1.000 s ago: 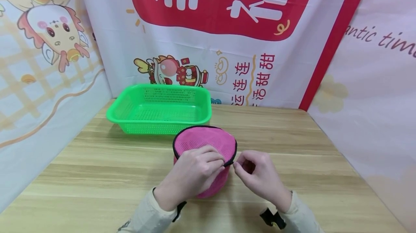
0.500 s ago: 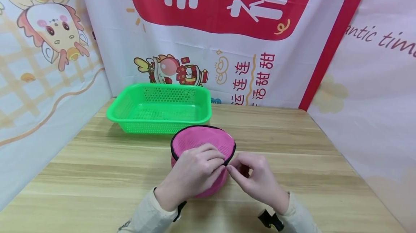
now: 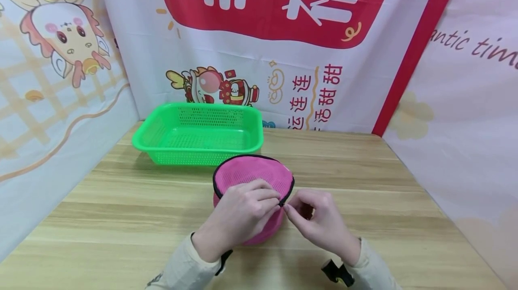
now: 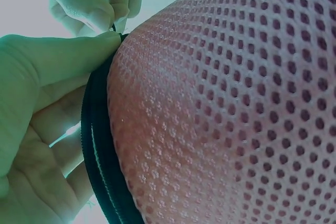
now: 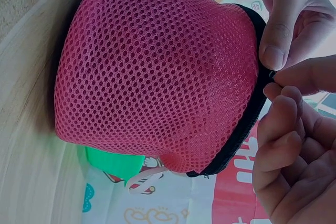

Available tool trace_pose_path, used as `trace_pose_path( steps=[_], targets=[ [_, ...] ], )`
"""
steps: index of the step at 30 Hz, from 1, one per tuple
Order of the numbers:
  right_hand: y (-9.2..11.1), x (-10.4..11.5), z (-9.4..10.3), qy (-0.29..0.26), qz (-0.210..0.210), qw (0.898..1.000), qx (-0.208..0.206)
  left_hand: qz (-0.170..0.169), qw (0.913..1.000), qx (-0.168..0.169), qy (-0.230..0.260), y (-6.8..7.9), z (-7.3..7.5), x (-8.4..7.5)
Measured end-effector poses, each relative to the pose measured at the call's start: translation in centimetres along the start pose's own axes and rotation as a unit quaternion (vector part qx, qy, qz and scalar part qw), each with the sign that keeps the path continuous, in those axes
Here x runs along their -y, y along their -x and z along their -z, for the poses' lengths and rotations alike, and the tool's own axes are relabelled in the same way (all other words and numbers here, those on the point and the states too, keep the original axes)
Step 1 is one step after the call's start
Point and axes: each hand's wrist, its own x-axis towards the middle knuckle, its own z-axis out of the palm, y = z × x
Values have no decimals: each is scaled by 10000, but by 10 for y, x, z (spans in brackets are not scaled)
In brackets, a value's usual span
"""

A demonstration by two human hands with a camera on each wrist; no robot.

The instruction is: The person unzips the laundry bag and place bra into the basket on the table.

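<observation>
A pink mesh laundry bag with a black zipper round its top stands on the table. My left hand grips the near edge of the top, its thumb pressed against the black zipper band in the left wrist view. Right beside that thumb, my right hand pinches a small dark zipper pull between thumb and forefinger. The right wrist view shows the fingertips of both hands close together at the zipper, with the bag's mesh side bulging out below. The pull itself is mostly covered by the fingers.
Behind the bag, toward the left, a green perforated plastic basket sits on the wooden table. Printed cloth hangs as walls at the back and both sides. Black straps circle both wrists.
Over the last second my right hand has moved slightly left, up to the left fingertips. The bag's top has shifted a little left too. The last half second shows almost no movement.
</observation>
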Motion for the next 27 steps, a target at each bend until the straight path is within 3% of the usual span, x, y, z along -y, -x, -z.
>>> trace_pose_path(
  steps=[12, 21, 27],
  targets=[
    [0, -4, 1, 8, 17, 10000, -12, -36, 10000, 33, -38, 0, 1, 1],
    [-1, -4, 5, 57, -350, 9994, -19, 11, 9999, 127, -98, -1, 3, 1],
    [-2, -6, 6, 125, -343, 9993, -105, -11, 9999, 90, -132, 0, 3, 1]
  ],
)
